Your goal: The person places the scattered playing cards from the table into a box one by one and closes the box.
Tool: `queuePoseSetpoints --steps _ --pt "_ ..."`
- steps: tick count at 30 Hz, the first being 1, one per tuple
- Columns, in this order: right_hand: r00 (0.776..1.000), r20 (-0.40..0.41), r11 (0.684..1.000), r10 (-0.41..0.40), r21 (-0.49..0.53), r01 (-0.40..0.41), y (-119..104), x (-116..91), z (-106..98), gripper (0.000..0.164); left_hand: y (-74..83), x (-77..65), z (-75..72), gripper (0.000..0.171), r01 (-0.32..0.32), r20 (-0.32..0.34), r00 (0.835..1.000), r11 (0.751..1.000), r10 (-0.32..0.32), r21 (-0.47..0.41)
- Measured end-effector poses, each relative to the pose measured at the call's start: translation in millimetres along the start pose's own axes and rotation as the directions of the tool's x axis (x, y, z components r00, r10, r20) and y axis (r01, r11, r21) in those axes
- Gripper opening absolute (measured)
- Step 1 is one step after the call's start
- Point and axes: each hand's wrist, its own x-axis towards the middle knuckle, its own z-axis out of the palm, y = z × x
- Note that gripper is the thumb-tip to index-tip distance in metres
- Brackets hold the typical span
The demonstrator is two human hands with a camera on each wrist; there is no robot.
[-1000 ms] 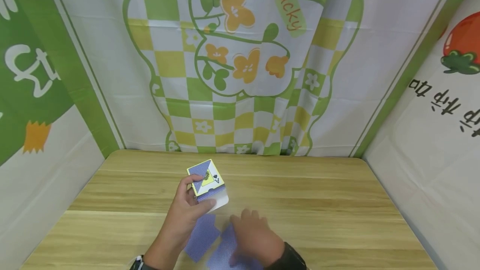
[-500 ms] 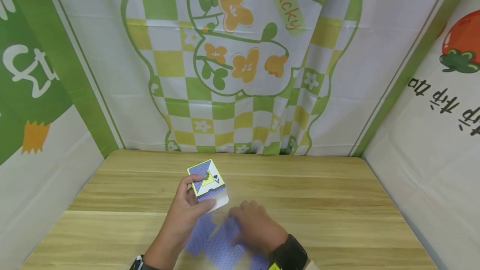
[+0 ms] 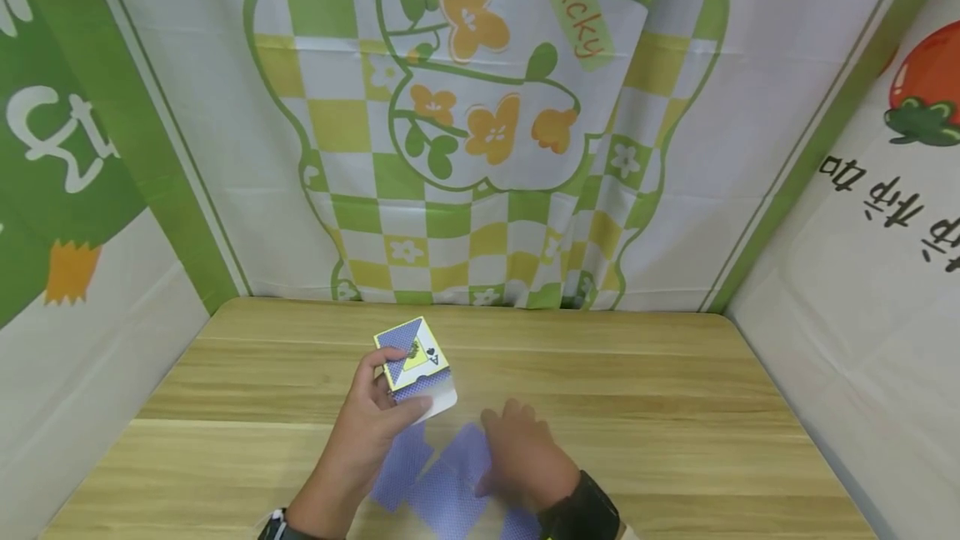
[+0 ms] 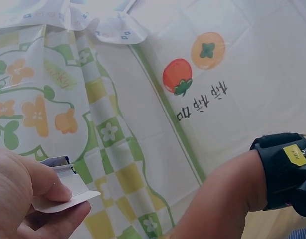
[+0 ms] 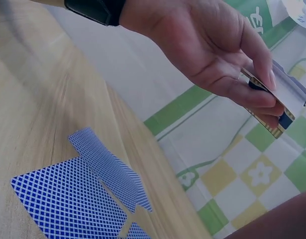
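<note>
My left hand (image 3: 378,407) grips a playing card box (image 3: 416,357) with a blue pattern and an ace of spades on its front. The box's white flap (image 3: 438,401) hangs open toward me, with my thumb on it. In the left wrist view, the thumb presses the inside of the white flap (image 4: 63,201). My right hand (image 3: 528,457), blurred, is low over blue-backed playing cards (image 3: 446,498) on the table, its thumb and fingers at the right edge of one card (image 3: 468,447). I cannot tell whether it pinches that card.
A wooden table (image 3: 637,407) carries the cards, which overlap near its front edge. Another blue card (image 3: 401,469) lies below the left hand. A green-and-white checked cloth (image 3: 442,257) hangs behind, with printed side cloths left and right.
My right hand has shifted slightly right and up, and the cards beneath it have moved and overlap differently. The left hand and the card box have stayed in place.
</note>
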Motion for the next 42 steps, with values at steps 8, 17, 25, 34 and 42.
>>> queuePoseSetpoints --steps 8,17,25,34,42 --pt "1.000 0.024 1.000 -0.015 0.017 0.014 8 6 2 0.070 -2.1 1.1 0.1 0.066 0.004 -0.004 1.000 1.000 -0.004 -0.018" --pt "0.997 0.068 0.995 -0.023 0.098 0.017 14 13 1 0.068 -2.5 0.4 -2.4 0.067 0.008 0.009 1.000 1.000 -0.008 -0.006" --pt "0.998 0.040 0.968 -0.058 0.246 0.046 18 20 12 0.054 -1.9 0.8 -1.0 0.066 0.005 0.003 1.000 1.000 -0.005 -0.019" --pt "0.996 -0.091 0.918 0.003 0.395 0.033 26 30 13 0.062 -0.3 0.1 0.3 0.066 -0.001 -0.007 1.000 1.000 0.001 -0.014" --pt "0.988 -0.139 0.836 -0.073 0.532 0.136 31 34 -3 0.010 -2.0 0.5 0.0 0.066 -0.008 0.001 1.000 1.000 0.008 -0.017"
